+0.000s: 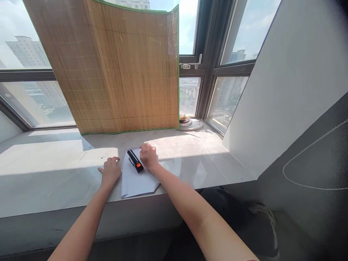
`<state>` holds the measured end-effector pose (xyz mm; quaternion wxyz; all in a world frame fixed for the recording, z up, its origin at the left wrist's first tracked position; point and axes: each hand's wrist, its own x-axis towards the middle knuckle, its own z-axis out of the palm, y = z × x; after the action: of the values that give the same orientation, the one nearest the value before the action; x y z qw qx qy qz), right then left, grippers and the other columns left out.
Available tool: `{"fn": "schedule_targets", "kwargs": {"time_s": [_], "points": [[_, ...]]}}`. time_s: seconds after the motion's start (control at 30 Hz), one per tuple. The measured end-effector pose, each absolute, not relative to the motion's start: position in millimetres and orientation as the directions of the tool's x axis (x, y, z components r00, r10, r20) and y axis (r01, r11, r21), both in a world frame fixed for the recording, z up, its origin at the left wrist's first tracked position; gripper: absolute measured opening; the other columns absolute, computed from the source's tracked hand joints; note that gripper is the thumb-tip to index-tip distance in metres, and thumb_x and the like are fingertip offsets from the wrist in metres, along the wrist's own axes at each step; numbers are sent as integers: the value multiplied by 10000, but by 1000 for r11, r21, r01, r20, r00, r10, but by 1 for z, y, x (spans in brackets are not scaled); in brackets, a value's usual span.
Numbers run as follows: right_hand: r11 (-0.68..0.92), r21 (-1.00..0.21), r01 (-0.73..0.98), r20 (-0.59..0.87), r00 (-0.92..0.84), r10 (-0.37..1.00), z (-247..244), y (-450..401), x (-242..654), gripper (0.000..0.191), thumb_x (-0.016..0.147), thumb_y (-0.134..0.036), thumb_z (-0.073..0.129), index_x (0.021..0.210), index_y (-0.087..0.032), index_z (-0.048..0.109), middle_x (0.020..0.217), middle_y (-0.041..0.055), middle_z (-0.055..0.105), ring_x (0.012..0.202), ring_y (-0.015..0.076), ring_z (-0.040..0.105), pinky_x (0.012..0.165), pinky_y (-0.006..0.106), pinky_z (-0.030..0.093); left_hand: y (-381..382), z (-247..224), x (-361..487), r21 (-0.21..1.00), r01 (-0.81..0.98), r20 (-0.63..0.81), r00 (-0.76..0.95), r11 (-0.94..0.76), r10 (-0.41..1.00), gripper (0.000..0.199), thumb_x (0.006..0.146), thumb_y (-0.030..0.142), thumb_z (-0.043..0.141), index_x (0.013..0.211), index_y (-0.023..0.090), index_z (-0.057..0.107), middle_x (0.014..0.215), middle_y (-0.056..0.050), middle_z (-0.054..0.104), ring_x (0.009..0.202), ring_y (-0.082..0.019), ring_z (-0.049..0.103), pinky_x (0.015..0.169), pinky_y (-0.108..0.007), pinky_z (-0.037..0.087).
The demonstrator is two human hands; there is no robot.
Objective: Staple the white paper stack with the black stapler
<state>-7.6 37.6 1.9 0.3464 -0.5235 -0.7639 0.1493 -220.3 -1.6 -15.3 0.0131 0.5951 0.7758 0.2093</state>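
White paper (136,183) lies on the pale windowsill, one corner near the front edge folded or cut. On it rests a black device with an orange button (135,161), tilted diagonally. My right hand (149,156) is on the upper right part of the paper, just right of the device, its fingers curled together; whatever they may pinch is too small to make out. My left hand (111,170) rests on the sill left of the paper, fingers slightly bent and apart, holding nothing.
A bamboo blind (136,72) with green edging hangs before the window. Stacked plates (186,123) stand at the back beside its lower right corner. A white wall (272,90) slopes up at the right, and a beaded cord (304,146) loops there.
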Motion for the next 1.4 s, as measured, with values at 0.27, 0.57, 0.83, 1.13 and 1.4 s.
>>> {"fn": "schedule_targets", "kwargs": {"time_s": [0.27, 0.57, 0.83, 1.13, 1.4], "points": [[421, -724, 547, 335, -255, 907, 4, -19, -11, 647, 900, -586, 708, 1392, -202, 538, 1372, 140, 662, 1302, 311, 589, 1152, 455, 396, -14, -4, -207, 269, 945, 246, -252, 184, 936, 433, 982, 149, 331, 1318, 150, 605, 1360, -244, 581, 1305, -409, 508, 1097, -806, 304], [272, -668, 693, 78, -299, 951, 7, -14, -5, 314, 923, -280, 600, 1226, -234, 530, 1052, 110, 709, 928, 309, 696, 718, 343, 492, -12, -4, -209, 232, 954, 238, -245, 190, 940, 468, 948, 105, 321, 1325, 150, 593, 1377, -253, 573, 1311, -409, 505, 1080, -765, 341], [189, -674, 715, 98, -167, 981, 0, -13, 88, 267, 889, -250, 616, 1140, -232, 530, 974, 84, 658, 765, 247, 623, 616, 294, 401, -16, 3, -201, 198, 957, 226, -256, 213, 940, 451, 915, 81, 395, 1304, 132, 618, 1332, -253, 596, 1292, -406, 542, 1079, -704, 378], [208, -712, 671, 137, -157, 978, -4, -1, 126, 219, 835, -200, 656, 1039, -233, 587, 901, 40, 681, 747, 209, 597, 617, 273, 383, -17, 4, -103, 373, 829, 431, 243, -417, 869, 338, 929, 132, 442, 1126, 222, 702, 1241, -106, 694, 1232, -281, 606, 1114, -422, 455], [334, -711, 619, 304, -158, 939, 8, 7, 183, 294, 740, -101, 722, 1009, -219, 740, 983, 33, 764, 949, 228, 667, 820, 290, 468, -22, -14, -49, 295, 849, 302, 354, -439, 885, 263, 963, 294, 564, 1202, 224, 651, 1328, -122, 665, 1244, -296, 612, 1056, -431, 438]]}}
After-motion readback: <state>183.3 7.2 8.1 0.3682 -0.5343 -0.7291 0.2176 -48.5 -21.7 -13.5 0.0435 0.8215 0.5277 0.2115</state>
